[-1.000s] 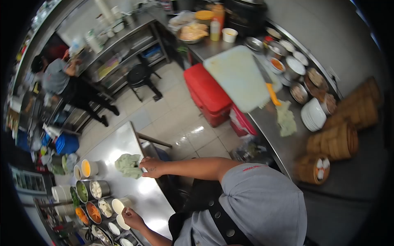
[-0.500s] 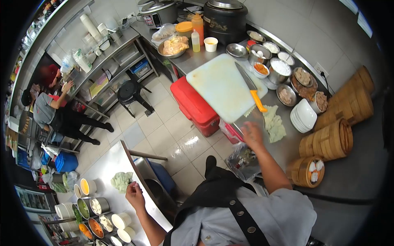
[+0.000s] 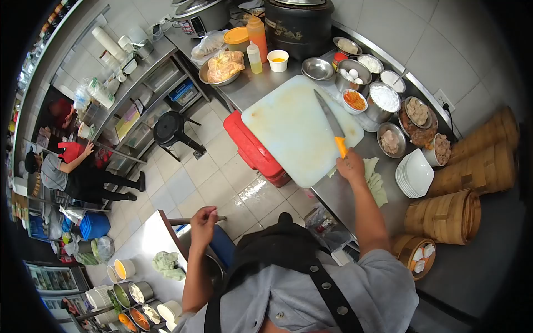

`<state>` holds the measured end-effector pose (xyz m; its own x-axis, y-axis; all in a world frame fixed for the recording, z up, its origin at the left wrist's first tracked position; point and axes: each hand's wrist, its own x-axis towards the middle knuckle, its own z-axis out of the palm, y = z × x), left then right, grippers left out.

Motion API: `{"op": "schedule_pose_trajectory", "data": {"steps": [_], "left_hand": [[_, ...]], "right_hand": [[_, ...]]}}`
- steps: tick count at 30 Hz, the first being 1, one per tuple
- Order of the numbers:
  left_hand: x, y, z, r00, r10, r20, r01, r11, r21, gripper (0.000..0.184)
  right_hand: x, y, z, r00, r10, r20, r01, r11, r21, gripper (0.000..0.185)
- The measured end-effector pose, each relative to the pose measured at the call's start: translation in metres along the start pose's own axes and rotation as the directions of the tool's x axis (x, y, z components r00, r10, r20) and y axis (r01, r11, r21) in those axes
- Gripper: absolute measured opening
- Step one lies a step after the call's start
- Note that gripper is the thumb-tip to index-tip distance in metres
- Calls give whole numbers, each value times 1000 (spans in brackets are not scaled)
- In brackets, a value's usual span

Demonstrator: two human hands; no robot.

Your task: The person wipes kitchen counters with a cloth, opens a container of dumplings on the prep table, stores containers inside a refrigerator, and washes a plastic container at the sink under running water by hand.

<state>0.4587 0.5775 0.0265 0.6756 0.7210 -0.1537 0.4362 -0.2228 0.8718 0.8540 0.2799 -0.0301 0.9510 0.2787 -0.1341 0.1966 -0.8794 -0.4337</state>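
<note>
My right hand (image 3: 351, 165) is closed round the orange handle of a large knife (image 3: 330, 115), whose blade lies over the right part of the white cutting board (image 3: 288, 130). A pale green cloth (image 3: 376, 186) rests on the steel counter beside that hand, partly behind the wrist. My left hand (image 3: 204, 223) is raised above the gap by the left table, its fingers curled together; whether it holds anything small is hidden. Another green cloth (image 3: 167, 265) sits on the left table near my left forearm.
Bowls, pots, stacked white plates (image 3: 413, 175) and bamboo steamers (image 3: 443, 216) line the right counter. A red cooler (image 3: 252, 150) stands under the board's left edge. Food containers (image 3: 141, 291) crowd the left table. A black stool (image 3: 169, 129) and a co-worker (image 3: 66, 177) are farther left.
My right hand has gone from the left table to the knife and closed on its handle. My left hand has moved up and away from the containers. The view has shifted toward the right counter.
</note>
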Motion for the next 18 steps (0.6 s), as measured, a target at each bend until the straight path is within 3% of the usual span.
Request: {"op": "schedule_pose_trajectory", "data": {"steps": [1, 3, 6, 9, 11, 12, 13, 16, 18], "left_hand": [[11, 3, 15, 998, -14, 63, 19, 996, -82, 17], [31, 25, 53, 968, 161, 192, -183, 978, 101, 15], [54, 59, 127, 834, 353, 425, -405, 914, 36, 15], [60, 96, 215, 536, 499, 681, -593, 796, -117, 22], [60, 113, 289, 279, 608, 743, -764, 610, -212, 37], [56, 124, 325, 238, 644, 727, -795, 559, -236, 46], [48, 134, 357, 198, 675, 710, -820, 511, -257, 55], [20, 144, 427, 258, 615, 745, -937, 348, 38, 66], [10, 143, 432, 288, 584, 759, -936, 338, 96, 64]], "right_hand": [[-6, -7, 0, 1000, 0, -2, 0, 998, 60, 39], [-27, -15, -3, 1000, 28, -14, -25, 983, 182, 37], [-68, -23, -39, 990, 3, -139, 45, 939, 342, 32], [-104, -25, -85, 992, 47, -120, 19, 865, 501, 29], [-114, -1, -82, 978, 10, -208, 122, 783, 611, 29], [-126, -5, -88, 963, 65, -263, 102, 813, 573, 29], [-139, -13, -94, 942, 118, -315, 74, 839, 539, 28], [-176, -19, -103, 911, 193, -366, 9, 875, 484, 27], [-201, -19, -102, 897, 245, -368, -47, 880, 472, 29]]}}
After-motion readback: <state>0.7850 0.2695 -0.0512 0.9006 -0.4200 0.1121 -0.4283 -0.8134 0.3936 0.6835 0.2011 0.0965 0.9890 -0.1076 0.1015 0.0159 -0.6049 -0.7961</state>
